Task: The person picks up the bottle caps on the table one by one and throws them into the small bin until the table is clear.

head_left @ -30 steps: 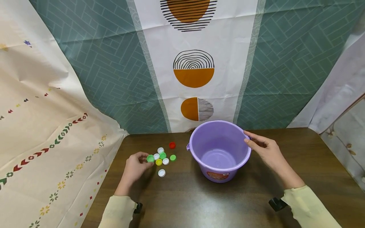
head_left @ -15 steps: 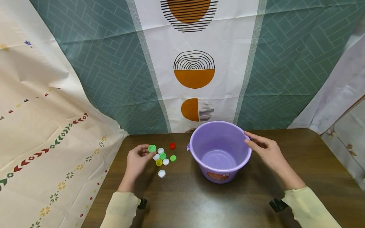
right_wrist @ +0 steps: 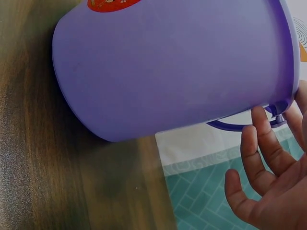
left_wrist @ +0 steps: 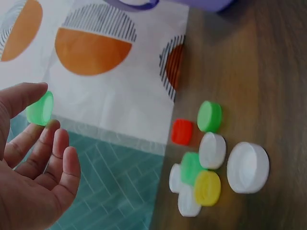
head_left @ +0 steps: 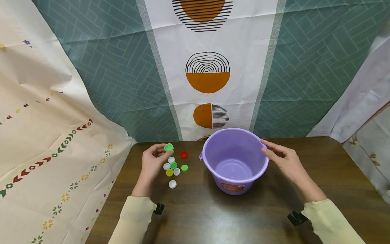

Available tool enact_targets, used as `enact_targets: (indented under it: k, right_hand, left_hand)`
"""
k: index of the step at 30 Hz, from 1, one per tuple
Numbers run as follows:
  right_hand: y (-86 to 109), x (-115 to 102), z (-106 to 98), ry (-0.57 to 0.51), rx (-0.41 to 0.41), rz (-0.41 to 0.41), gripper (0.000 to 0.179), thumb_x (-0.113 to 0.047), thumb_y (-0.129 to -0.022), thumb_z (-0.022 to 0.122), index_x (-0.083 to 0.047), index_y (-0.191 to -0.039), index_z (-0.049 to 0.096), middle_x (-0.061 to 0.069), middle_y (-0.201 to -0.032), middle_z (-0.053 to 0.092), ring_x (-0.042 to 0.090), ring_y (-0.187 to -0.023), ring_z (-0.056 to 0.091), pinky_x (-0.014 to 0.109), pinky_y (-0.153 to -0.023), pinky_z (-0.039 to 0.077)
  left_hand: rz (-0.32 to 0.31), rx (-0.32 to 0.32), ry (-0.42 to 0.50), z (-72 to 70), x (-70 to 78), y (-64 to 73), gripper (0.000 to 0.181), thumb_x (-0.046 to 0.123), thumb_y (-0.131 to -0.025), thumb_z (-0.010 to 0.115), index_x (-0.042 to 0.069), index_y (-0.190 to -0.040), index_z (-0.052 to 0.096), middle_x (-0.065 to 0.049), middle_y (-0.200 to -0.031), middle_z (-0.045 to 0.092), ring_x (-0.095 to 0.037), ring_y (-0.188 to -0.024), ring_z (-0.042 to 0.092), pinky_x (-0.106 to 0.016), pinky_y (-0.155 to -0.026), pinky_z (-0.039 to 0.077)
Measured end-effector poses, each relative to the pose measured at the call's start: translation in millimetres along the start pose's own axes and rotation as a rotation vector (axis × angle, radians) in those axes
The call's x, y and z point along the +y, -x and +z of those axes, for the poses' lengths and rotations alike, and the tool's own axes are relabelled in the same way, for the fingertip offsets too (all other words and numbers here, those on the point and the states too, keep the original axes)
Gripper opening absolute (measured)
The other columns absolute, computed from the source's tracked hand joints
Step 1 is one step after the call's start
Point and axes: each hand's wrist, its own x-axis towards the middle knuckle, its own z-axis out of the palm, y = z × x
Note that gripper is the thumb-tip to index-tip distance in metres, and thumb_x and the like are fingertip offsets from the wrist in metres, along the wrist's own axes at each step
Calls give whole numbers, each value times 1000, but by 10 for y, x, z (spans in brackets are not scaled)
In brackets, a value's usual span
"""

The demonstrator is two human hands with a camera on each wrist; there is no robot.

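Note:
My left hand [head_left: 153, 161] pinches a green bottle cap [head_left: 169, 147] between thumb and fingertips, raised over the back left of the table. In the left wrist view the cap [left_wrist: 40, 109] sits between thumb and index finger, the other fingers loosely curled. My right hand [head_left: 284, 162] grips the rim of a purple bucket [head_left: 233, 183] on its right side, thumb at the inner edge. The right wrist view shows its fingers beside the handle joint [right_wrist: 277, 115]. Below the left hand lie white, green and yellow caps, including a yellow cap [head_left: 169, 172] and a green cap [head_left: 173, 165].
Apart from the cluster lie a red cap [head_left: 184, 155], a green cap [head_left: 184, 167] and a white cap [head_left: 172, 184]. The wooden table [head_left: 213, 220] ends at a patterned cloth [head_left: 122, 84] behind. A cream cloth [head_left: 61, 152] hangs along the left.
My left hand has lifted the green cap and moved away from me and to the right, above the other caps. The right hand and bucket have stayed in place.

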Motion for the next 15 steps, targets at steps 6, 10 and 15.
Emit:
enact_targets:
  k: [6,10,15]
  right_hand:
    - [1,3,1,13,1,1,43,-48,-88,57,-36,-129,55,0,-133,57,-7,-103,57,13,-77,50]
    - [-3,8,-3,22,2,3,42,-48,-88,57,-37,-129,54,-1,-133,57,-7,-104,55,12,-78,49]
    - [2,12,1,21,0,2,43,-48,-88,57,-37,-130,54,-1,-133,56,-8,-104,55,12,-77,49]
  left_hand:
    - [16,-35,22,76,280,66,34,17,-77,77,4,-106,67,-18,-93,65,-25,-82,59,-20,-68,50]
    - [38,-52,25,126,370,90,33,16,-78,76,4,-107,67,-18,-93,65,-26,-83,59,-21,-68,49]
    - [48,-78,23,179,444,96,33,18,-78,76,5,-107,67,-17,-94,66,-27,-84,60,-22,-70,50]
